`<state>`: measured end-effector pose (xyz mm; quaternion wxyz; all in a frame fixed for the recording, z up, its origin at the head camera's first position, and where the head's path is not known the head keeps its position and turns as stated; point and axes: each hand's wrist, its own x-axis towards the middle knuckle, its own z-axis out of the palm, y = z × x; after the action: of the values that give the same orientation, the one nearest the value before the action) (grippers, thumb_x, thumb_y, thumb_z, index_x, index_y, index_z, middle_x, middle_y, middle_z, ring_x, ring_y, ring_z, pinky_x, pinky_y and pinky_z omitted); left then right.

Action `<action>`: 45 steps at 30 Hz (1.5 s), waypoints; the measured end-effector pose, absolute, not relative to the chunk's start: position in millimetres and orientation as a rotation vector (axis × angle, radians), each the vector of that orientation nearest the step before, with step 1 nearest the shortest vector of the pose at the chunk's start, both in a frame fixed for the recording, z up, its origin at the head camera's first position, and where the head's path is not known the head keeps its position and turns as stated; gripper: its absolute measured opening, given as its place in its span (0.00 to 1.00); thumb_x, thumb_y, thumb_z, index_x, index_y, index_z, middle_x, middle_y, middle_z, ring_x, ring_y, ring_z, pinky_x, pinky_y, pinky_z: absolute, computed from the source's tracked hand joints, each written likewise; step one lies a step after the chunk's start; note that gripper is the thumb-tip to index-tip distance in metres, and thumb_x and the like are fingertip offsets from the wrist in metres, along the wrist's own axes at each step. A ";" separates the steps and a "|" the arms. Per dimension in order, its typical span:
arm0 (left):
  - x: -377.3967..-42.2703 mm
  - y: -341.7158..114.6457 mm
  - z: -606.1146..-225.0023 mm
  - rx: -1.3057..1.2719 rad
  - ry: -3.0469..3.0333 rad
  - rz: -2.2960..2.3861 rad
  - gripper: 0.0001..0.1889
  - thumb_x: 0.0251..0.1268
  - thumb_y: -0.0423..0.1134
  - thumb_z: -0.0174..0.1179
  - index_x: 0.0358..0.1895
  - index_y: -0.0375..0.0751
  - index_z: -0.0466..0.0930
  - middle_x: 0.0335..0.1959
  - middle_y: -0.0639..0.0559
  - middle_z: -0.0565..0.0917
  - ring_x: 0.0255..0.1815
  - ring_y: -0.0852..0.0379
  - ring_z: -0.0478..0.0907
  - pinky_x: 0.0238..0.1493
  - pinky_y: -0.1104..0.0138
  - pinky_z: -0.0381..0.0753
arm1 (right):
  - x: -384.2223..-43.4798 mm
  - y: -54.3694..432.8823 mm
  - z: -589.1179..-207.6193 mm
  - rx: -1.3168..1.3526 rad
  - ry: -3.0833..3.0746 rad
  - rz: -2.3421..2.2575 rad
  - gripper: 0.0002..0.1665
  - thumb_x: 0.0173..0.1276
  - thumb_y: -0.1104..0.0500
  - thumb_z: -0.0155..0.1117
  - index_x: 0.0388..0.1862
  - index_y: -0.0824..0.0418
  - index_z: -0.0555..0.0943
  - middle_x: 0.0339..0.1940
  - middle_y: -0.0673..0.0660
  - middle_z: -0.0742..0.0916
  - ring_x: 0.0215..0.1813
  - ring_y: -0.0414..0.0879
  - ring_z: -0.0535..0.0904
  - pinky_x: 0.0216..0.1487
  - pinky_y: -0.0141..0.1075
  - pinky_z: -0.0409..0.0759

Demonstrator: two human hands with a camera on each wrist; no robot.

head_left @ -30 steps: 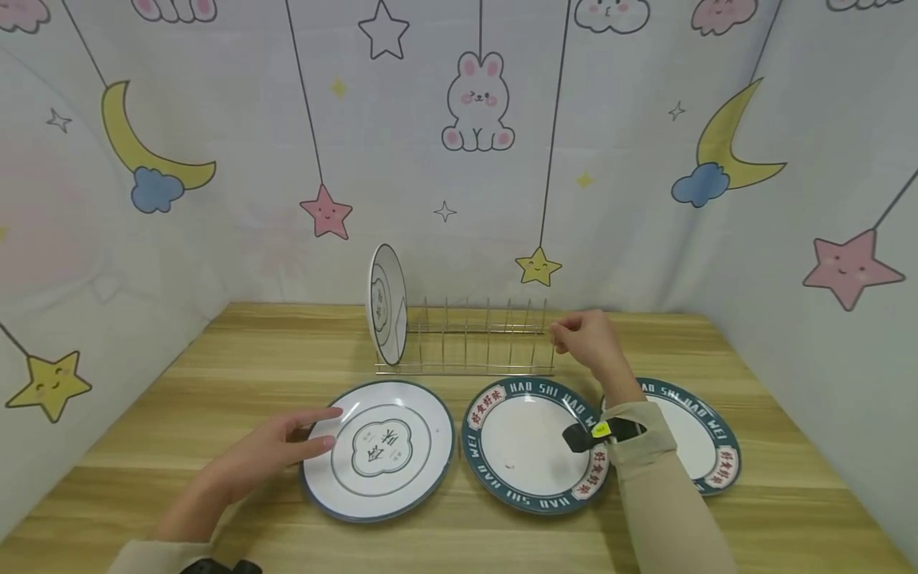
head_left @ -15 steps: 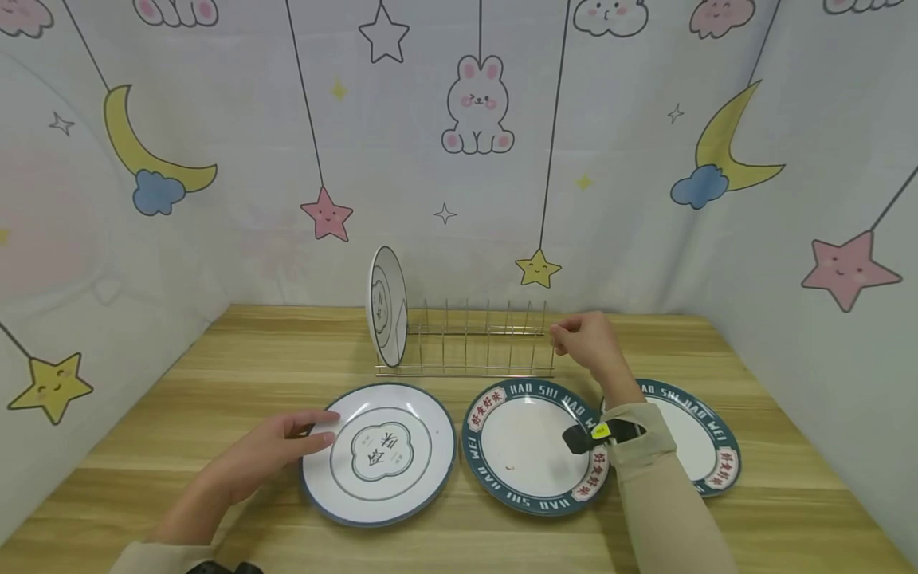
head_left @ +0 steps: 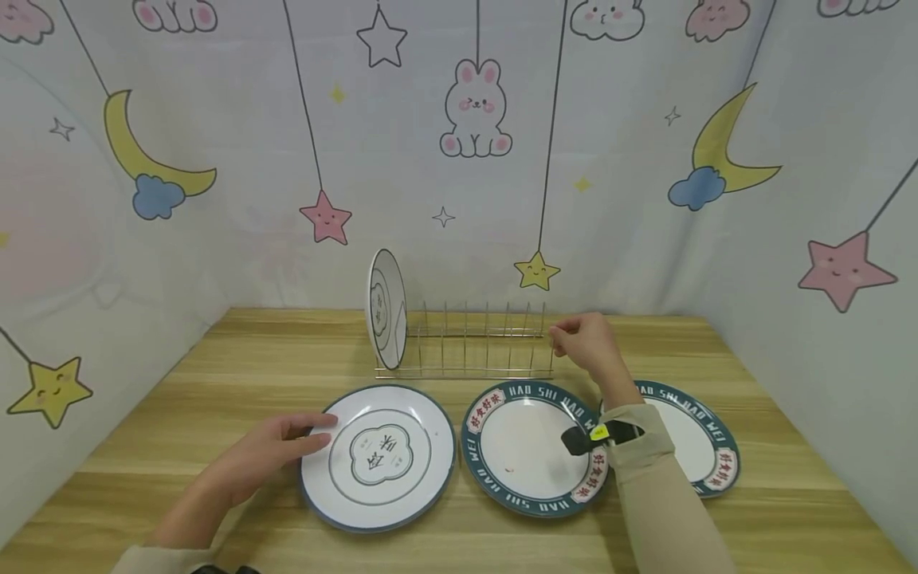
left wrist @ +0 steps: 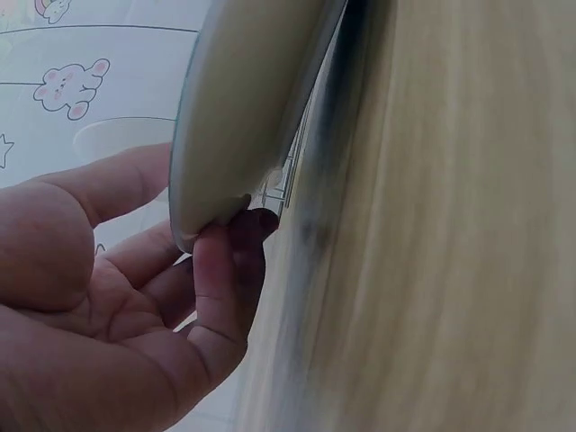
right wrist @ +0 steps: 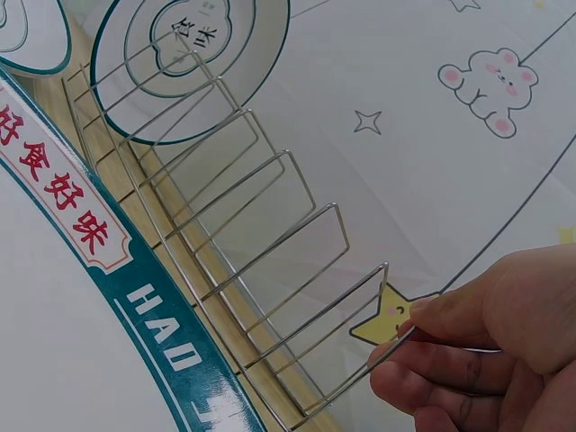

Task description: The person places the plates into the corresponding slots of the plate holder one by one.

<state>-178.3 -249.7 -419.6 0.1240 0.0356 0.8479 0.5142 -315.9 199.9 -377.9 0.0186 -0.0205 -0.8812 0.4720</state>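
Note:
My left hand grips the left rim of a white plate with a thin blue rim and a flower-shaped print. In the left wrist view its fingers curl under the plate, whose edge is raised off the table. My right hand pinches the right end wire of a metal dish rack; the right wrist view shows thumb and fingers on that wire. A second printed plate stands upright in the rack's leftmost part.
Two green-rimmed plates lie on the wooden table: one plate in front of the rack, the other plate at the right, partly behind my right sleeve. A patterned cloth hangs behind and at the sides.
The head view has tilted up slightly. The plate in my left hand sits a little lower in the picture. My right hand still holds the rack's end, and the rack has not visibly moved.

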 end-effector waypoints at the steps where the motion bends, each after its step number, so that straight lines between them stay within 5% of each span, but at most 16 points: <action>1: -178.5 -250.2 -419.8 0.104 2.484 1.499 0.25 0.68 0.46 0.63 0.62 0.36 0.78 0.68 0.36 0.71 0.71 0.37 0.61 0.71 0.44 0.59 | -316.4 199.8 -378.1 -0.063 -2.736 1.462 0.14 0.75 0.57 0.60 0.50 0.66 0.83 0.41 0.61 0.85 0.38 0.50 0.83 0.50 0.45 0.83; 8: -181.6 -254.2 -418.8 0.135 2.392 1.659 0.22 0.71 0.40 0.60 0.63 0.30 0.76 0.66 0.34 0.73 0.57 0.55 0.76 0.51 0.67 0.81 | -316.8 198.8 -377.3 -0.052 -2.741 1.453 0.15 0.75 0.58 0.60 0.51 0.67 0.83 0.41 0.61 0.86 0.38 0.49 0.83 0.49 0.43 0.84; 22: -182.7 -257.9 -409.2 0.137 2.294 1.753 0.23 0.74 0.36 0.57 0.66 0.29 0.71 0.49 0.42 0.83 0.33 0.57 0.81 0.35 0.63 0.87 | -319.1 196.0 -375.3 -0.067 -2.716 1.507 0.15 0.75 0.60 0.59 0.52 0.70 0.81 0.40 0.62 0.85 0.36 0.50 0.83 0.51 0.47 0.84; 45: -179.9 -267.3 -378.3 0.152 2.431 1.861 0.21 0.73 0.36 0.58 0.65 0.32 0.74 0.50 0.45 0.83 0.30 0.56 0.82 0.32 0.62 0.87 | -319.5 193.6 -376.3 -0.086 -2.711 1.506 0.18 0.74 0.59 0.60 0.58 0.67 0.79 0.41 0.62 0.86 0.37 0.50 0.84 0.49 0.43 0.83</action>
<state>-179.9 -267.3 -378.3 0.0379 0.0496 0.7925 0.6067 -319.5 193.6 -376.3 0.0198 -0.0278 -0.8737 0.4853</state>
